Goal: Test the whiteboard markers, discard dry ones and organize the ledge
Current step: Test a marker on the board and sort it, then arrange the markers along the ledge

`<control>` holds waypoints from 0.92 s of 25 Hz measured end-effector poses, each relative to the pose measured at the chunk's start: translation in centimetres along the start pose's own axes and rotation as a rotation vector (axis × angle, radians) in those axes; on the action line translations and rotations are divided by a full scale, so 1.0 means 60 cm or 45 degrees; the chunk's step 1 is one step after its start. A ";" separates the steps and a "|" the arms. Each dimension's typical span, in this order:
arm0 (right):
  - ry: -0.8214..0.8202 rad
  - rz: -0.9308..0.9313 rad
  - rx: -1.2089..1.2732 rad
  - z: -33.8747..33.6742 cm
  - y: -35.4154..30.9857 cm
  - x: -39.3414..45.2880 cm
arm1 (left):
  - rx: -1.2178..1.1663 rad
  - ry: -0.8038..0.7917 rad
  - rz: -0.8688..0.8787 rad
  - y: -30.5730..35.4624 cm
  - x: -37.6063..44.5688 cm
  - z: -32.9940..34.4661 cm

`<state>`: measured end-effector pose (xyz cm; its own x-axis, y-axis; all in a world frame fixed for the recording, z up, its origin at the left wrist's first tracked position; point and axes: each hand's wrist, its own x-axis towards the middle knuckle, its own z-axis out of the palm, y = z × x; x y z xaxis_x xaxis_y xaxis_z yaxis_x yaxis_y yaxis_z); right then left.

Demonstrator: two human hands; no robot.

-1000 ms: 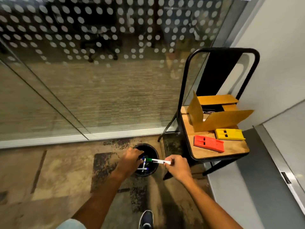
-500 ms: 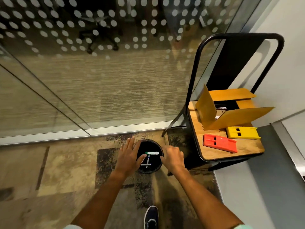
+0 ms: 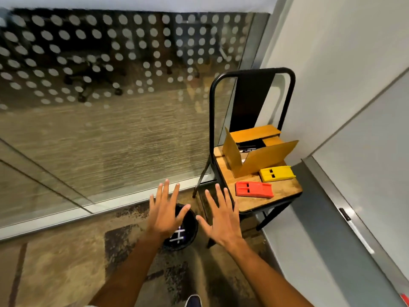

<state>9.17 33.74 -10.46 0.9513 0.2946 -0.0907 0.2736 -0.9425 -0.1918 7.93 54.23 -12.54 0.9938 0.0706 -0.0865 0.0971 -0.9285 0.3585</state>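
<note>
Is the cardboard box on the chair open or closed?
Open: the cardboard box on the chair has its flaps spread, dark contents showing inside.

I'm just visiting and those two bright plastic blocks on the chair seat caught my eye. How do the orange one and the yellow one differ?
The orange block lies nearer the seat's front edge; the yellow block lies further back, beside the open cardboard box. The orange block looks a little longer than the yellow one. Both are flat oblongs with two small slots near the left end, lying apart on the wooden chair seat.
</note>
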 end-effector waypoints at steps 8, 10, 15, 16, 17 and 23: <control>0.152 0.322 0.017 -0.077 0.122 -0.108 | -0.053 0.020 0.329 0.182 -0.005 -0.018; 0.180 0.429 0.025 -0.092 0.172 -0.155 | -0.057 0.001 0.415 0.239 -0.015 -0.009; 0.238 0.685 0.028 -0.125 0.289 -0.289 | -0.041 -0.069 0.671 0.389 -0.050 0.030; 0.245 0.742 0.030 -0.129 0.312 -0.316 | -0.045 -0.092 0.724 0.424 -0.060 0.039; 0.251 0.801 0.036 -0.133 0.333 -0.344 | -0.044 -0.114 0.774 0.456 -0.071 0.050; 0.283 1.097 0.067 -0.137 0.451 -0.495 | -0.027 -0.259 1.019 0.614 -0.149 0.117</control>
<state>-10.49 -1.79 -4.94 0.8310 -0.5553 -0.0335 -0.5508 -0.8128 -0.1894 2.24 16.83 -5.12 0.7338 -0.6784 0.0367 -0.6328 -0.6628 0.4003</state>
